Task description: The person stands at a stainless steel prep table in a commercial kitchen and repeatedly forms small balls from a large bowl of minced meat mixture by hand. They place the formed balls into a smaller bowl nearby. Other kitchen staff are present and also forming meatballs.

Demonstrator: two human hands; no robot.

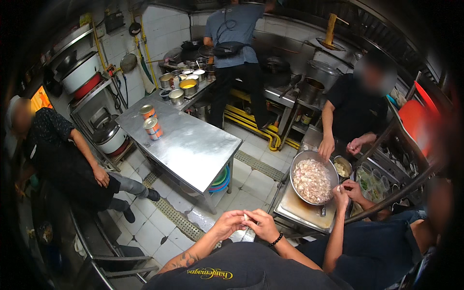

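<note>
Both of my hands meet in front of my dark shirt, fingertips together around a small pale piece that looks like a garlic clove (246,216). My left hand (229,224) pinches it from one side, my right hand (263,224) from the other; a black beaded bracelet is on the right wrist. To the right, a large metal bowl (293,174) holds many pale pinkish pieces, likely unpeeled garlic cloves (312,181). Beside it a small metal bowl (342,166) contains paler pieces.
Two people work around the bowls, one with a hand (327,146) over the large bowl. A steel table (188,145) with cans (153,128) stands ahead. Another person (235,43) stands at the stove; one more (69,159) is at the left. A metal rail (121,258) is nearby.
</note>
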